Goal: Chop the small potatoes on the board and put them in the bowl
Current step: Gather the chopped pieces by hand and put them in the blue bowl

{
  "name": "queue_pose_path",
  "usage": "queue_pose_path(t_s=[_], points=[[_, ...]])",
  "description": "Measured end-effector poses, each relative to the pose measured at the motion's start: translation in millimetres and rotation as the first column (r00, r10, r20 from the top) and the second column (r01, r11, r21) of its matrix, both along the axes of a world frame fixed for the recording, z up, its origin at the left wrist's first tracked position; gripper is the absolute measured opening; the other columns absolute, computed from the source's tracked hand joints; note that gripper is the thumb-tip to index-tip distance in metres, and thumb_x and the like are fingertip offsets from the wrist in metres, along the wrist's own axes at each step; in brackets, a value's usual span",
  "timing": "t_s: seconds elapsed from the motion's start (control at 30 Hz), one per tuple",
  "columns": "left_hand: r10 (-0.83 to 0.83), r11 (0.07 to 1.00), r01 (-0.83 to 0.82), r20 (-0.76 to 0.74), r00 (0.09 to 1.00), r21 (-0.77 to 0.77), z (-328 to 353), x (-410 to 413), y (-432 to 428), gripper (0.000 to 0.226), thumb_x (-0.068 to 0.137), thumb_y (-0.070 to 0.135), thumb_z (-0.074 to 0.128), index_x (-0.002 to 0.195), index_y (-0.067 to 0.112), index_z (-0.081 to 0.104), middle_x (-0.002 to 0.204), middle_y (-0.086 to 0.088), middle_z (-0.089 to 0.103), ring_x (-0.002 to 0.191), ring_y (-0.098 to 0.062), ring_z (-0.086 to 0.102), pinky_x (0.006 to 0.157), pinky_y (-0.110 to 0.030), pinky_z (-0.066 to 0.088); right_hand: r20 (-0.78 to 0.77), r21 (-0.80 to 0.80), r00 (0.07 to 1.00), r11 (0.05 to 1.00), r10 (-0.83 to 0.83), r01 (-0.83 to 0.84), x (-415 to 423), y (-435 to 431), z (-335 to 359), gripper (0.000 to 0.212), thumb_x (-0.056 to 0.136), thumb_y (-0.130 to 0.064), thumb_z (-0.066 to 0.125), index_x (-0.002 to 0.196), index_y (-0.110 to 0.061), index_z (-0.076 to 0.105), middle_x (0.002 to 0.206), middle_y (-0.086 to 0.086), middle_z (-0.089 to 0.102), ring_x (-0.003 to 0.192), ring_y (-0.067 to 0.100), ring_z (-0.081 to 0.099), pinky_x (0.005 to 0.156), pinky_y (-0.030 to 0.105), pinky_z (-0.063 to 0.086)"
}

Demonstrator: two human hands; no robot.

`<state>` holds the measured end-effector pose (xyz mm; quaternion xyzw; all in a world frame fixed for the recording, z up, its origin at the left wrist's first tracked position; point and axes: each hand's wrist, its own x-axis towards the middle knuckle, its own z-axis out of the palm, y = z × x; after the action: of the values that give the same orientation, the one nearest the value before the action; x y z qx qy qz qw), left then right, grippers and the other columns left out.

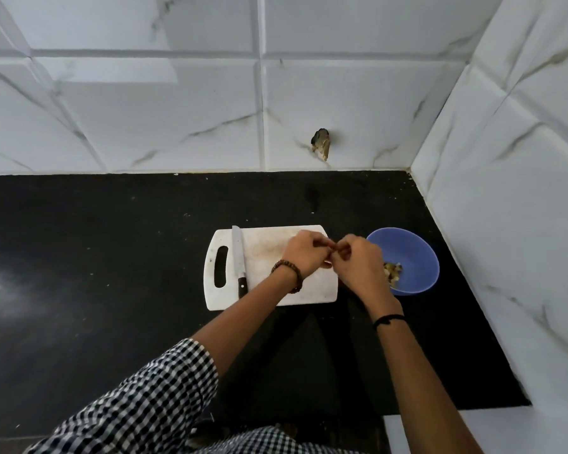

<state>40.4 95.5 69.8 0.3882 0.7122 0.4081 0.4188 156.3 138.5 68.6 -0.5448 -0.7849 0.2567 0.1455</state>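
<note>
A white cutting board (263, 244) lies on the black counter. A knife (238, 257) rests along the board's left side, blade pointing away, with no hand on it. To the right stands a blue bowl (413, 253) holding chopped potato pieces (393, 270). My left hand (304, 253) and my right hand (358, 260) hover over the board's right edge. Their curled fingertips meet each other. No whole potato shows on the board. Whether a small bit sits between the fingertips is hidden.
The black counter (112, 257) runs left and toward me. White marble-look tiled walls close it in at the back and right, forming a corner behind the bowl. A chipped hole (322, 144) marks the back wall.
</note>
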Motion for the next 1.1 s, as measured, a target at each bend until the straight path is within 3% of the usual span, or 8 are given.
queue_pose_path(t_s=[0.1,0.23,0.37,0.5,0.6,0.7,0.87,1.1], points=[[-0.044,0.998,0.041,0.07,0.997,0.044,13.6,24.8,15.5,0.024,0.089,-0.002,0.052,0.101,0.004,0.071,0.09,-0.009,0.07,0.078,-0.015,0.068,0.064,-0.021,0.058,-0.046,0.028,0.994,0.995,-0.098,0.1,24.6,9.0,9.9,0.005,0.095,-0.02,0.064,0.096,-0.016,0.065,0.084,0.0,0.066,0.078,0.011,0.061,0.064,0.019,0.043],[-0.181,0.983,0.182,-0.026,0.983,0.033,15.9,54.4,28.8,0.035,0.084,-0.006,0.048,0.104,0.009,0.073,0.098,-0.012,0.071,0.087,-0.023,0.069,0.078,-0.035,0.059,0.002,0.005,0.983,0.983,-0.183,0.183,53.9,20.7,6.1,0.019,0.096,-0.016,0.059,0.077,-0.014,0.061,0.067,-0.004,0.056,0.061,0.005,0.05,0.057,0.018,0.032],[-0.255,0.966,0.26,-0.147,0.956,0.015,14.7,71.9,31.8,0.032,0.085,-0.002,0.052,0.108,0.009,0.072,0.105,-0.011,0.072,0.094,-0.023,0.067,0.088,-0.035,0.055,0.034,-0.001,0.98,0.98,-0.197,0.197,73.0,21.6,-5.4,0.022,0.097,-0.019,0.059,0.077,-0.012,0.062,0.072,0.001,0.061,0.068,0.012,0.056,0.072,0.026,0.04],[-0.252,0.965,0.261,-0.171,0.952,0.03,13.7,71.4,27.4,0.027,0.088,0.003,0.056,0.11,0.008,0.071,0.108,-0.01,0.07,0.098,-0.02,0.065,0.089,-0.029,0.052,0.037,0.044,0.979,0.98,-0.198,0.196,74.8,19.3,-3.3,0.019,0.097,-0.023,0.06,0.082,-0.01,0.063,0.081,0.004,0.064,0.076,0.016,0.06,0.073,0.026,0.041],[-0.214,0.974,0.224,-0.181,0.96,0.04,12.8,61.1,22.9,0.027,0.088,0.004,0.056,0.109,0.009,0.071,0.105,-0.011,0.071,0.091,-0.023,0.066,0.087,-0.033,0.055,0.077,0.098,0.981,0.98,-0.179,0.171,63.9,16.3,6.5,0.016,0.096,-0.02,0.06,0.083,-0.012,0.061,0.083,0.003,0.061,0.075,0.013,0.054,0.071,0.024,0.036],[-0.13,0.988,0.145,-0.207,0.97,0.06,13.3,46.7,16.1,0.027,0.084,0.003,0.055,0.101,0.012,0.074,0.089,-0.007,0.071,0.074,-0.018,0.063,0.078,-0.035,0.058,0.038,0.151,0.994,0.983,-0.107,0.1,47.0,10.0,13.2,0.004,0.094,-0.019,0.063,0.092,-0.015,0.064,0.09,0.002,0.064,0.078,0.012,0.058,0.069,0.024,0.043],[0.012,0.999,-0.001,-0.299,0.954,0.036,6.6,17.5,-5.5,0.026,0.083,0.001,0.054,0.099,0.01,0.073,0.094,-0.009,0.071,0.084,-0.024,0.066,0.073,-0.038,0.058,0.095,0.169,0.994,0.983,0.059,-0.074,4.1,-13.0,14.4,0.008,0.096,-0.021,0.061,0.103,-0.016,0.062,0.102,0.001,0.058,0.09,0.014,0.058,0.075,0.026,0.048],[0.212,0.968,-0.245,-0.356,0.91,-0.05,-22.5,-41.6,-59.0,0.024,0.084,0.005,0.064,0.104,0.018,0.066,0.086,0.0,0.071,0.078,-0.011,0.067,0.075,-0.033,0.059,0.025,0.044,0.96,0.959,0.277,-0.278,-50.8,-45.8,-15.8,0.008,0.093,-0.023,0.067,0.099,-0.018,0.065,0.101,-0.001,0.066,0.088,0.012,0.062,0.079,0.028,0.055]])
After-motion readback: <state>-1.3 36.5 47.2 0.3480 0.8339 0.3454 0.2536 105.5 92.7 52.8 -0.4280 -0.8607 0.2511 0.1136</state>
